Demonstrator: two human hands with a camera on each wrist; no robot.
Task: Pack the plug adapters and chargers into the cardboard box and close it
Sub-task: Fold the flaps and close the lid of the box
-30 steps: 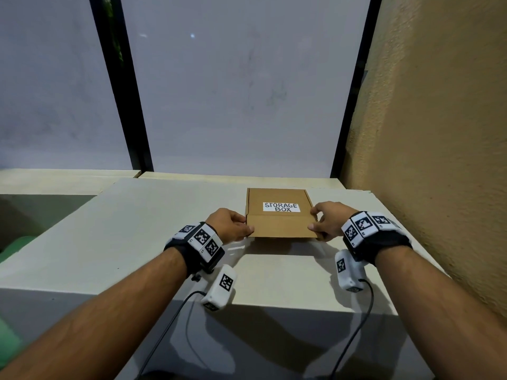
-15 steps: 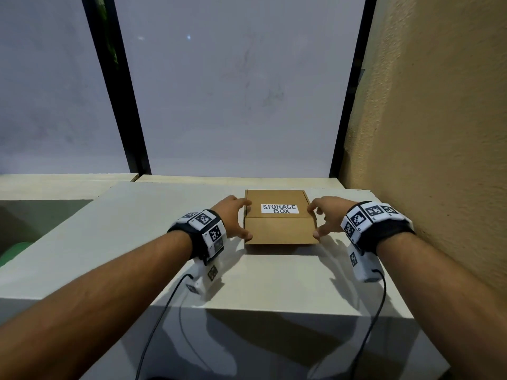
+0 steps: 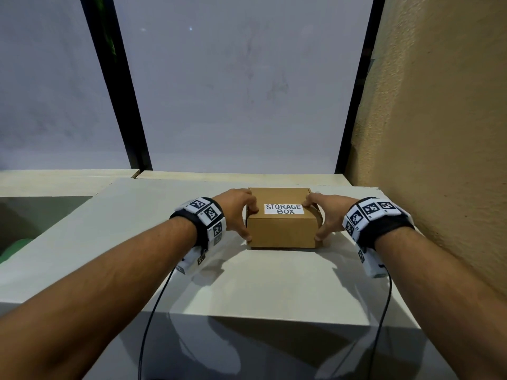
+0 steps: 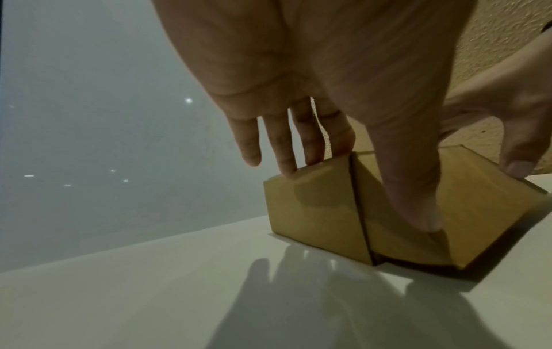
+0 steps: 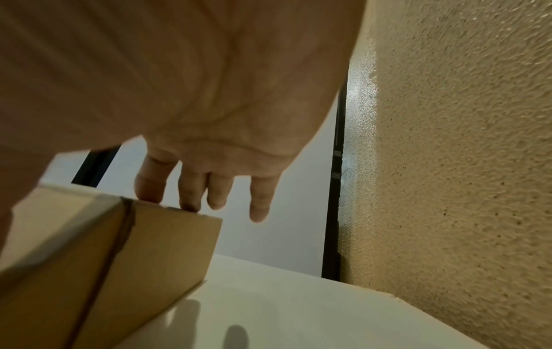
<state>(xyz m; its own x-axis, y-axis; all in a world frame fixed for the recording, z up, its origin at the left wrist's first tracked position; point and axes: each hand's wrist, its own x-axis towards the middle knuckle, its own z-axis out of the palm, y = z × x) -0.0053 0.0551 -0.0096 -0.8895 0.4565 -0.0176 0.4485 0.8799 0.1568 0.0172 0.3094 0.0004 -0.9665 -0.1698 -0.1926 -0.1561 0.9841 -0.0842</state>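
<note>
A closed cardboard box with a white "STORAGE BOX" label sits on the white table. My left hand holds its left side, fingers over the lid edge and thumb on the front lower corner. My right hand mirrors that hold on the right side. In the left wrist view my fingers touch the top edge of the box and my thumb presses its face. In the right wrist view my fingers rest on the box top. No adapters or chargers show.
A rough beige wall runs close along the table's right side. A frosted window with black frames stands behind. Left of the table lies a lower recess with something green. Cables hang from both wrists over the front edge.
Both hands have slid from the box's front corners to its sides, fingers now over the lid edges. The head view has dropped lower, showing more of the box's front face.
</note>
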